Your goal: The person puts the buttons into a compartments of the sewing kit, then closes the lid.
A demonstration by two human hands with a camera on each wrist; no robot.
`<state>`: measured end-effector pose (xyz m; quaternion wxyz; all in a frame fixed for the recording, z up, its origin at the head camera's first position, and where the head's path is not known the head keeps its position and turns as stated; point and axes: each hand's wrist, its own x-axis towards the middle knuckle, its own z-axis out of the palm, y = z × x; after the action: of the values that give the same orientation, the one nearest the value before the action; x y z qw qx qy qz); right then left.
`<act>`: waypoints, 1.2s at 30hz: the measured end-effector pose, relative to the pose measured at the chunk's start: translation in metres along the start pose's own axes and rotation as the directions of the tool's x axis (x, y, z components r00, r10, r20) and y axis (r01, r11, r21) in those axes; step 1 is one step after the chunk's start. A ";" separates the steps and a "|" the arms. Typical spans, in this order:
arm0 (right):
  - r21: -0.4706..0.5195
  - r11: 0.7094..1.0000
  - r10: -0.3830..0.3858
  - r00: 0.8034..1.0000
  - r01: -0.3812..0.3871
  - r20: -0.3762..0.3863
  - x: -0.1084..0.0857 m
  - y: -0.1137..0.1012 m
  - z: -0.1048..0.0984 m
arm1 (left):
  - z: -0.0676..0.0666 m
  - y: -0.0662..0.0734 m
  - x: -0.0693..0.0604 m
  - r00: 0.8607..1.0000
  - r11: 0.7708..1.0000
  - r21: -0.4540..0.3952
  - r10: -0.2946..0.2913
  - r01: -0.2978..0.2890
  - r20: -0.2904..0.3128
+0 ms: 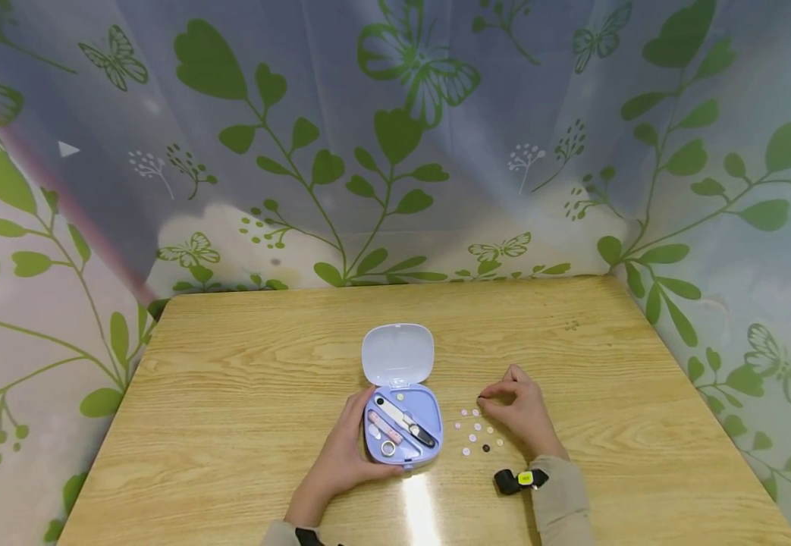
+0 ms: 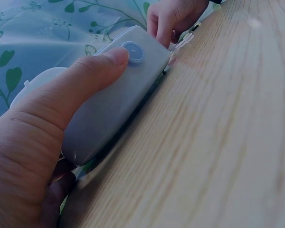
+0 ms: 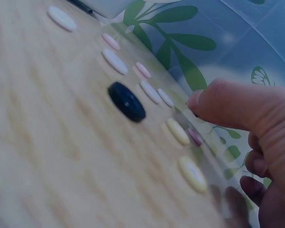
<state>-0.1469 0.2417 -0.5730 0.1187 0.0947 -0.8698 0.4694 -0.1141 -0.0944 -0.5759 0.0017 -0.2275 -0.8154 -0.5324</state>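
Observation:
A blue sewing case lies with its lid raised; inside are small scissors, a pink-and-white tube, a ring-shaped item and a pale button. My left hand grips the case's left side, its thumb along the front near the round clasp. To the right of the case, my right hand pinches a small dark object, seemingly a button, mostly hidden by the fingertips. Beside that hand lie several pale buttons and one black button.
The wooden table extends around the case and buttons. Behind it and at both sides hangs a cloth with green leaves and butterflies. A dark wrist strap with a yellow-green label is on the right wrist.

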 end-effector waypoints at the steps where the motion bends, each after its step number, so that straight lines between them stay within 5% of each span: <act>1: -0.002 1.000 0.000 1.000 0.000 0.001 0.000 -0.001 0.000 | 0.000 0.000 0.000 1.000 1.000 -0.001 0.002 -0.002 -0.001; 24: -0.001 0.985 -0.171 0.984 0.171 -0.053 0.017 -0.028 -0.003 | 0.001 -0.002 0.000 1.000 1.000 0.006 -0.005 0.005 -0.001; 29: 0.001 0.970 -0.242 0.966 0.243 -0.094 0.021 -0.054 -0.001 | 0.000 -0.001 0.000 1.000 1.000 -0.002 -0.006 0.006 0.000; 36: 0.040 0.966 -0.254 0.965 0.257 -0.066 0.025 -0.091 0.000 | 0.000 -0.001 0.000 1.000 1.000 0.001 -0.015 0.015 0.003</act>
<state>-0.1457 0.1913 -0.4937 0.2019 0.1949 -0.8348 0.4737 -0.1147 -0.0943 -0.5770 -0.0033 -0.2221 -0.8172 -0.5318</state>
